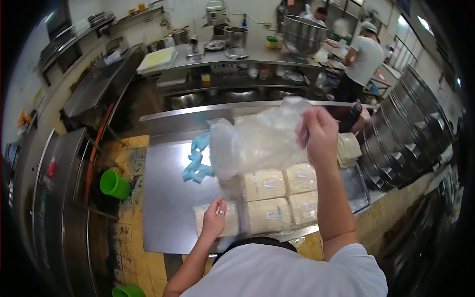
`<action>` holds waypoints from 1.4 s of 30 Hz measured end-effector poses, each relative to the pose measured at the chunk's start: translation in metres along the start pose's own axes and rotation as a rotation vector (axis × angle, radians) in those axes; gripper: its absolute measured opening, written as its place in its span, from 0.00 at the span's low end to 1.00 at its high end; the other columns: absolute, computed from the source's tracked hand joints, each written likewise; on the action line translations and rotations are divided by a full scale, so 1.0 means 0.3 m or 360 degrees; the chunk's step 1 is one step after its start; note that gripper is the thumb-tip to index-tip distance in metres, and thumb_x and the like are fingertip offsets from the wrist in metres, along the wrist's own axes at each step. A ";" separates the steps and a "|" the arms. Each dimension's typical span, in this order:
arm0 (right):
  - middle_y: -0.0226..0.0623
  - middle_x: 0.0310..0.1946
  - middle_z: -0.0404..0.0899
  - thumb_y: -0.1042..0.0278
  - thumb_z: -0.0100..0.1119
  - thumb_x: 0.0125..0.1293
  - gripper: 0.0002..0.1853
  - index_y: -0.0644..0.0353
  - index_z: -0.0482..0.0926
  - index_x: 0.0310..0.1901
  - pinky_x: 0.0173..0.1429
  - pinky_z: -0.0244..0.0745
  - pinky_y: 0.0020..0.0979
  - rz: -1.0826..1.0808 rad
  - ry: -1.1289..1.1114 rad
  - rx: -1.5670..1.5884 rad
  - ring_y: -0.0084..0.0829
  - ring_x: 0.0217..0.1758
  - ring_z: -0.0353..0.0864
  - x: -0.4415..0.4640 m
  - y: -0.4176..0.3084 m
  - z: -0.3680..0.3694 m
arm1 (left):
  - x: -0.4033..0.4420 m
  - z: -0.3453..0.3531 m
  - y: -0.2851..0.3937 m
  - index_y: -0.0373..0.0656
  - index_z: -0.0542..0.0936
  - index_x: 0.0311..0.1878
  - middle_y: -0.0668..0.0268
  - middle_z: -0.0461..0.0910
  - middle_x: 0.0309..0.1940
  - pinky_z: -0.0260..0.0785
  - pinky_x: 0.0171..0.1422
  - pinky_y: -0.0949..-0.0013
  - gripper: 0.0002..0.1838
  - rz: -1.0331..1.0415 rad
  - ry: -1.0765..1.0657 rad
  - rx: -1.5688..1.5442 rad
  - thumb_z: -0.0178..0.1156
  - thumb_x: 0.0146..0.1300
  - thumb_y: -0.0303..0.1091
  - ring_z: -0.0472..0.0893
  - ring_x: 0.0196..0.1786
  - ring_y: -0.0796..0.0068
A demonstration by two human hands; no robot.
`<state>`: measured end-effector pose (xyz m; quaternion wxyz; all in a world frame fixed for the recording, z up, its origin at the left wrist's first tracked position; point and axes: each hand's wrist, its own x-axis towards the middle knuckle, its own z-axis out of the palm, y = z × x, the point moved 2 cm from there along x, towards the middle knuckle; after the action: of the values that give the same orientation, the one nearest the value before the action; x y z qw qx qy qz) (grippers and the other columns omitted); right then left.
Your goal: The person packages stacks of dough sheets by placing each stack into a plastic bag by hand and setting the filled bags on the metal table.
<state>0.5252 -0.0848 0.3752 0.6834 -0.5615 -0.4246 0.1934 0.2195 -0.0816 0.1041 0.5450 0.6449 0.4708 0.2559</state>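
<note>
My right hand [319, 129] is raised over the table, its fingers pinched on a clear plastic bag [260, 136]. The bag hangs loosely to the left and is smeared by motion. Lower down, my left hand [215, 218] is over a wrapped pack [202, 214] of pale flat sheets at the table's front edge. A ring shows on that hand; its fingers are curled together, and whatever they hold is hidden. To its right lie several similar labelled packs [267, 214] in rows. More pale sheets [348, 149] are stacked beyond my right wrist.
A crumpled blue strip [199, 161] lies on the steel table [166, 198]. Stacked round metal containers [403, 133] stand at the right. Behind are a counter with a large mixing bowl [303, 37] and two people, one in a white shirt [366, 59]. A green bucket [115, 184] stands on the left.
</note>
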 end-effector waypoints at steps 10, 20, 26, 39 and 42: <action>0.27 0.28 0.80 0.61 0.57 0.80 0.11 0.59 0.79 0.41 0.33 0.73 0.23 0.0792 0.0265 0.0609 0.19 0.29 0.77 -0.451 0.517 -0.438 | 0.023 0.429 0.332 0.43 0.81 0.56 0.69 0.81 0.41 0.74 0.41 0.70 0.11 -0.0274 -0.0417 -0.1309 0.61 0.75 0.34 0.81 0.40 0.77; 0.48 0.51 0.84 0.63 0.73 0.58 0.30 0.67 0.77 0.61 0.58 0.80 0.39 0.0483 0.0485 -0.1097 0.41 0.54 0.85 -0.055 0.999 -1.256 | 0.126 0.705 0.503 0.36 0.75 0.72 0.78 0.79 0.36 0.61 0.34 0.82 0.24 -0.0340 -0.0113 -0.0623 0.60 0.73 0.23 0.69 0.32 0.91; 0.59 0.74 0.62 0.53 0.74 0.56 0.46 0.69 0.65 0.72 0.79 0.60 0.49 0.0401 0.0398 -0.1909 0.56 0.77 0.62 0.352 1.171 -1.442 | 0.093 0.869 0.558 0.32 0.81 0.64 0.74 0.83 0.36 0.66 0.38 0.81 0.20 -0.0345 0.0028 -0.0606 0.64 0.70 0.22 0.74 0.35 0.89; 0.63 0.72 0.65 0.63 0.56 0.72 0.27 0.70 0.70 0.68 0.72 0.67 0.58 0.0660 -0.0322 -0.2590 0.68 0.74 0.66 0.528 1.236 -1.462 | 0.100 0.981 0.450 0.31 0.86 0.54 0.68 0.87 0.39 0.71 0.42 0.78 0.13 -0.0517 0.0162 -0.0427 0.67 0.67 0.22 0.80 0.38 0.83; 0.63 0.72 0.66 0.65 0.54 0.73 0.29 0.69 0.67 0.72 0.69 0.68 0.61 0.0734 -0.0217 -0.2707 0.67 0.74 0.67 0.566 1.276 -1.426 | 0.109 1.024 0.508 0.31 0.87 0.53 0.69 0.86 0.36 0.69 0.39 0.79 0.13 -0.0558 0.0127 -0.0321 0.68 0.67 0.22 0.78 0.35 0.85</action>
<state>1.0435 -0.1042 0.0764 -0.0486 -0.9386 -0.3407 -0.0218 0.5424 -0.1889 0.1574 0.6239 0.4845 0.5690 0.2285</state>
